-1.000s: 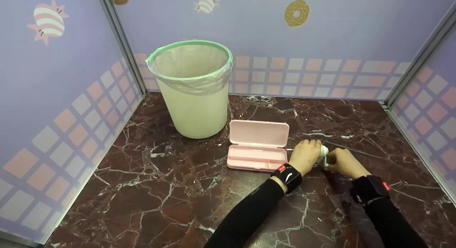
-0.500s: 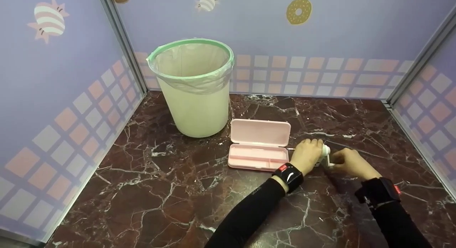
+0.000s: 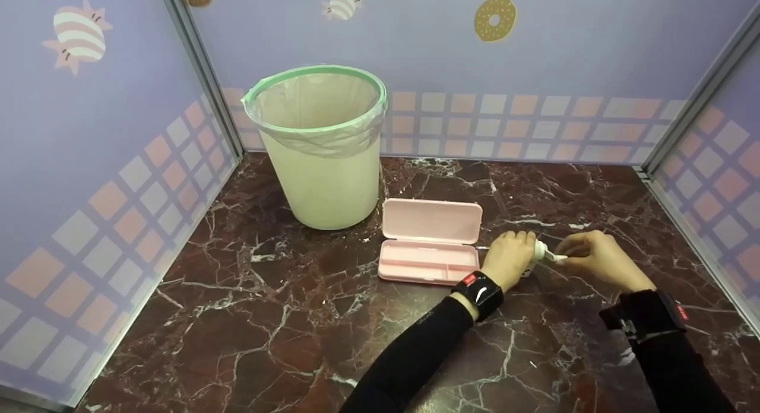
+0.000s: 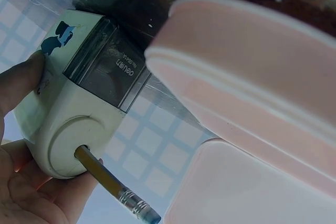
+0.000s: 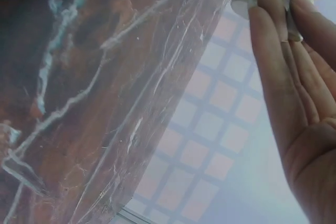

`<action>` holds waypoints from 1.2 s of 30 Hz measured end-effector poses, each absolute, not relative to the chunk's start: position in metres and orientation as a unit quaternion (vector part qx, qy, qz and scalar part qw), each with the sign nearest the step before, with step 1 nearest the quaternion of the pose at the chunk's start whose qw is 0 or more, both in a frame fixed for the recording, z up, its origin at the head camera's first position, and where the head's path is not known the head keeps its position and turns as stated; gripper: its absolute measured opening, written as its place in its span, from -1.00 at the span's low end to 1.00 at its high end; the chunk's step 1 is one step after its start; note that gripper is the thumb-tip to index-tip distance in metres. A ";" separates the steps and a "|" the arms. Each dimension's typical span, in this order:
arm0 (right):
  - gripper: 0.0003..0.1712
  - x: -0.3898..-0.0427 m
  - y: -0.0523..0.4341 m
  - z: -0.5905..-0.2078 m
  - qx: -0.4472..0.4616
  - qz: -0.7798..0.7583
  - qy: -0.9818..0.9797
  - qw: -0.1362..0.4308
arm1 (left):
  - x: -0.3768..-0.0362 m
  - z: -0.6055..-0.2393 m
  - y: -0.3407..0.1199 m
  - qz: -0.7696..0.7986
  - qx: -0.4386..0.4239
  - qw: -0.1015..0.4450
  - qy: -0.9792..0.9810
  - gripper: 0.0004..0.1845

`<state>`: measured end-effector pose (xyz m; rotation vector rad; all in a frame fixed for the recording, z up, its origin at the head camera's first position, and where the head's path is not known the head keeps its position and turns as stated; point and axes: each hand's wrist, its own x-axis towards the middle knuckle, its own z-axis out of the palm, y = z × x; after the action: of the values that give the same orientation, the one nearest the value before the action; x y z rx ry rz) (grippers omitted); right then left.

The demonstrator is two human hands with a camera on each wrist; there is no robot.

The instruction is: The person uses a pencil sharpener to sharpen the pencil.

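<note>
My left hand (image 3: 509,260) grips a white crank pencil sharpener (image 4: 84,98) and holds it on the table beside the pencil case. A pencil (image 4: 110,182) sticks out of the sharpener's round front, its eraser end outward. Dark see-through plastic forms the shavings drawer (image 4: 107,64). On the far side, my right hand (image 3: 602,261) pinches the knob end of the sharpener's crank (image 3: 556,257) between thumb and fingers. The pink pencil case (image 3: 427,273) lies with its lid (image 3: 432,221) raised, just left of my left hand.
A tall pale bin (image 3: 323,187) with a green rim and a plastic liner stands at the back left. Patterned wall panels (image 3: 564,57) enclose the dark marble table (image 3: 285,318) at the back and both sides. Small white specks lie on the table.
My right hand has swung the crank outward and up, moving to the right from close beside the sharpener. The left hand, the sharpener and the pencil case have stayed in place.
</note>
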<state>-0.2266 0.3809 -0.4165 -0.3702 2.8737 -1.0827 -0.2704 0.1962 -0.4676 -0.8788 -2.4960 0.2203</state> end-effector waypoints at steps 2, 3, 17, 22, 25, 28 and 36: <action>-0.84 -0.230 0.382 -0.416 -0.126 -0.342 0.931 0.010 | -0.271 -0.468 0.196 0.080 -0.323 0.242 -0.912 -0.62; -0.84 -0.231 0.382 -0.416 -0.127 -0.341 0.931 0.002 | -0.271 -0.469 0.196 0.078 -0.324 0.242 -0.911 -0.62; -0.76 -0.254 0.384 -0.417 -0.098 -0.369 0.921 -0.076 | -0.272 -0.468 0.196 0.068 -0.334 0.235 -0.910 -0.60; -0.82 -0.260 0.384 -0.419 -0.110 -0.331 0.931 -0.108 | -0.273 -0.468 0.196 0.070 -0.331 0.242 -0.910 -0.62; -0.82 -0.265 0.383 -0.423 -0.109 -0.323 0.932 -0.120 | -0.272 -0.468 0.195 0.068 -0.330 0.245 -0.909 -0.62; -0.82 -0.271 0.381 -0.427 -0.103 -0.317 0.934 -0.127 | -0.272 -0.467 0.195 0.063 -0.331 0.245 -0.909 -0.61; -0.87 -0.287 0.374 -0.440 -0.094 -0.288 0.944 -0.135 | -0.271 -0.468 0.195 0.062 -0.332 0.248 -0.908 -0.60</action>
<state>-0.2873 0.3743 -0.4404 -0.3243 3.2492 -0.9901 -0.2714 0.1954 -0.4678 -0.9051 -2.4749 0.1690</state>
